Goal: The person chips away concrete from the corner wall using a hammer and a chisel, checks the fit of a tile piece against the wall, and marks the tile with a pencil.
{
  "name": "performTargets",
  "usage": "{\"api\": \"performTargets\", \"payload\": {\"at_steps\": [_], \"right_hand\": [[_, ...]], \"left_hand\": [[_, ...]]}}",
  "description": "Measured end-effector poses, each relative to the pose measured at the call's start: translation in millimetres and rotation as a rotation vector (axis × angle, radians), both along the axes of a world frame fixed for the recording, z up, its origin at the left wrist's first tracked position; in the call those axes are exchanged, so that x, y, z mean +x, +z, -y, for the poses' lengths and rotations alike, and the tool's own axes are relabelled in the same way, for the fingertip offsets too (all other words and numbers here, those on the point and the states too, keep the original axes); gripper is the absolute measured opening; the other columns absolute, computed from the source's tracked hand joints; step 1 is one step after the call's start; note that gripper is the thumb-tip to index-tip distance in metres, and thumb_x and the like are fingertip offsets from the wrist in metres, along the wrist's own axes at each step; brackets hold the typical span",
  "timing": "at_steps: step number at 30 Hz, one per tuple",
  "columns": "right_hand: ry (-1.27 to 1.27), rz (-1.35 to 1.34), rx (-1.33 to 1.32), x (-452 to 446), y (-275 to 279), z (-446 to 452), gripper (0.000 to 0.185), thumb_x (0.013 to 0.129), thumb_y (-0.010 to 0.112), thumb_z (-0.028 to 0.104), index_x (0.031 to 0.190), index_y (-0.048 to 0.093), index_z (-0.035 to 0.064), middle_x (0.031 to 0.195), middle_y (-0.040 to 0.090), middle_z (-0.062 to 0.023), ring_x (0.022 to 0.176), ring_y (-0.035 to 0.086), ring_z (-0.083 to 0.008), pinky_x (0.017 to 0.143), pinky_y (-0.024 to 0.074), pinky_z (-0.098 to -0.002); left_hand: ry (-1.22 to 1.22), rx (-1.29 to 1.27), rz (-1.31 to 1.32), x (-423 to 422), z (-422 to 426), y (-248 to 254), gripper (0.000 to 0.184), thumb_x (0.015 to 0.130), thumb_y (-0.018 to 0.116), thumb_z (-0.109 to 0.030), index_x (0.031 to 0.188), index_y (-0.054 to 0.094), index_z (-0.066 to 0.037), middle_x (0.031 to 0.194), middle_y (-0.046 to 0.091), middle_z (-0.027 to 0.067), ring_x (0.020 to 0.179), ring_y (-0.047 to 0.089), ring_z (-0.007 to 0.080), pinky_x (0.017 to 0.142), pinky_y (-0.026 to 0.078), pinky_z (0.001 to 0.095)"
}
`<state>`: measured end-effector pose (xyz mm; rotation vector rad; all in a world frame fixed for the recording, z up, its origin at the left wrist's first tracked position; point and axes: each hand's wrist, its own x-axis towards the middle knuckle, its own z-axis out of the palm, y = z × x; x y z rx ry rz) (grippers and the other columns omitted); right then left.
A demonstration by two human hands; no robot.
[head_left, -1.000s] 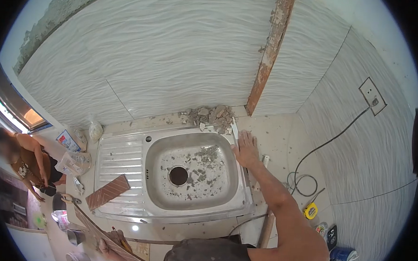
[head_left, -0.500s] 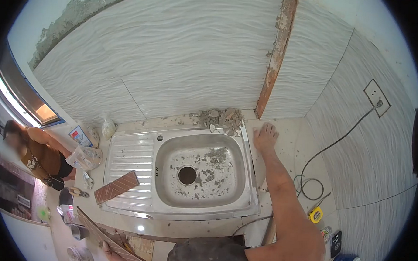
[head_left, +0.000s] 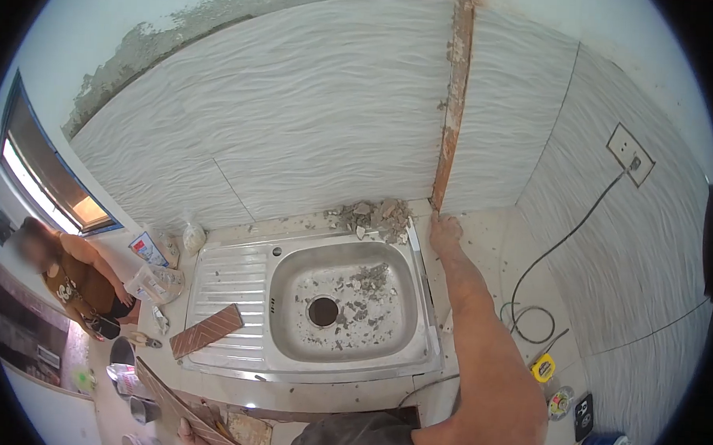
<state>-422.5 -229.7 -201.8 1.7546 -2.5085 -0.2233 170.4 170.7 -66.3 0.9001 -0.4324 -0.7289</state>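
Note:
My left hand (head_left: 190,436), partly cut off at the bottom edge, grips a brown wood-patterned tile or plank (head_left: 170,401) that stands tilted on edge. My right hand (head_left: 447,233) is at the back of the counter, beside the sink's right rear corner. One finger stretches toward the foot of the bare reddish-brown strip (head_left: 454,107) between the wall tiles; the other fingers look bent, with nothing visible in them. Just left of this hand lies a heap of broken mortar (head_left: 377,215). The steel sink (head_left: 342,359) has grey rubble scattered in its bowl.
A brown tile piece (head_left: 207,330) lies on the drainboard. A black cable (head_left: 567,238) runs from the wall outlet (head_left: 631,155) to a coil on the counter, near a yellow tape measure (head_left: 543,367). At left stand a clear plastic container (head_left: 156,284) and another person (head_left: 83,278).
My right hand has gone from lying flat with spread fingers to pointing one finger at the foot of the strip. The view has shifted slightly; my left hand keeps hold of the plank.

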Motion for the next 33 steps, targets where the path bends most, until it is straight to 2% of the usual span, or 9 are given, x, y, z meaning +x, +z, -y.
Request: {"api": "performTargets", "payload": {"at_steps": [5,13,17,19,22,24,26,29,33], "right_hand": [[0.120,0.049,-0.082,-19.4,-2.1,-8.5,0.057,0.101,0.047,0.019,0.157,0.037,0.0177,0.119,0.066,-0.0130,0.105,0.068,-0.0303,0.081,0.0577,-0.0529],[0.166,-0.479,0.295,-15.0,-9.5,17.4,0.061,0.101,0.048,0.018,0.160,0.033,0.0161,0.110,0.074,-0.0132,0.085,0.074,-0.0345,0.085,0.0501,-0.0691],[0.149,-0.427,0.255,-14.9,-3.3,21.8,0.062,0.100,0.047,0.017,0.160,0.032,0.0141,0.108,0.074,-0.0139,0.083,0.074,-0.0330,0.084,0.0503,-0.0690],[0.152,-0.192,0.302,-17.5,18.8,22.3,0.067,0.096,0.052,0.017,0.160,0.031,0.0131,0.104,0.074,-0.0185,0.083,0.074,-0.0353,0.082,0.0535,-0.0635],[0.208,0.131,-0.179,-10.7,37.4,43.0,0.073,0.092,0.057,0.019,0.159,0.029,0.0115,0.106,0.072,-0.0236,0.083,0.073,-0.0416,0.076,0.0565,-0.0568],[0.168,0.420,-0.404,33.0,142.2,30.9,0.069,0.095,0.052,0.020,0.158,0.025,0.0069,0.116,0.067,-0.0312,0.091,0.069,-0.0469,0.079,0.0562,-0.0547],[0.153,0.592,-0.868,38.9,177.7,51.0,0.067,0.098,0.049,0.019,0.158,0.023,0.0069,0.124,0.064,-0.0298,0.097,0.067,-0.0479,0.086,0.0539,-0.0559],[-0.112,0.609,-0.933,40.0,221.2,79.9,0.065,0.100,0.050,0.018,0.159,0.024,0.0074,0.106,0.069,-0.0276,0.092,0.070,-0.0441,0.082,0.0553,-0.0532],[-0.129,0.474,-1.203,49.7,201.6,119.7,0.060,0.103,0.049,0.020,0.158,0.028,0.0087,0.113,0.067,-0.0268,0.097,0.068,-0.0441,0.084,0.0544,-0.0532]], "left_hand": [[0.078,0.051,-0.031,-1.9,-11.5,0.8,0.033,0.096,0.056,-0.031,0.112,0.058,-0.002,0.069,0.051,0.0048,0.055,0.041,0.0153,0.058,0.037,0.0337],[0.161,0.098,-0.035,0.3,-14.7,3.6,0.036,0.094,0.059,-0.032,0.112,0.058,-0.001,0.071,0.052,0.0068,0.057,0.043,0.0177,0.061,0.040,0.0356],[0.213,0.122,-0.055,0.5,-17.2,7.0,0.038,0.093,0.060,-0.033,0.112,0.057,0.000,0.071,0.052,0.0078,0.058,0.045,0.0189,0.062,0.041,0.0366],[0.234,0.139,-0.075,-2.3,-15.5,6.8,0.039,0.092,0.061,-0.033,0.112,0.057,0.000,0.072,0.053,0.0083,0.059,0.045,0.0195,0.063,0.042,0.0371],[0.239,0.171,-0.090,-6.8,-8.3,8.5,0.041,0.091,0.062,-0.034,0.113,0.057,0.001,0.072,0.053,0.0091,0.059,0.046,0.0204,0.064,0.043,0.0378],[0.219,0.183,-0.096,-10.3,-2.6,8.6,0.042,0.091,0.063,-0.034,0.113,0.057,0.001,0.073,0.053,0.0096,0.060,0.047,0.0210,0.065,0.044,0.0383],[0.200,0.198,-0.095,-13.9,5.0,10.9,0.043,0.090,0.063,-0.034,0.113,0.057,0.001,0.073,0.054,0.0101,0.060,0.047,0.0216,0.065,0.044,0.0388],[0.177,0.215,-0.095,-20.3,17.1,15.6,0.045,0.089,0.064,-0.035,0.113,0.056,0.002,0.074,0.054,0.0108,0.061,0.048,0.0225,0.067,0.046,0.0395],[0.158,0.235,-0.107,-22.0,21.1,19.7,0.047,0.088,0.066,-0.036,0.113,0.056,0.003,0.074,0.055,0.0118,0.062,0.050,0.0237,0.068,0.047,0.0404]]}}
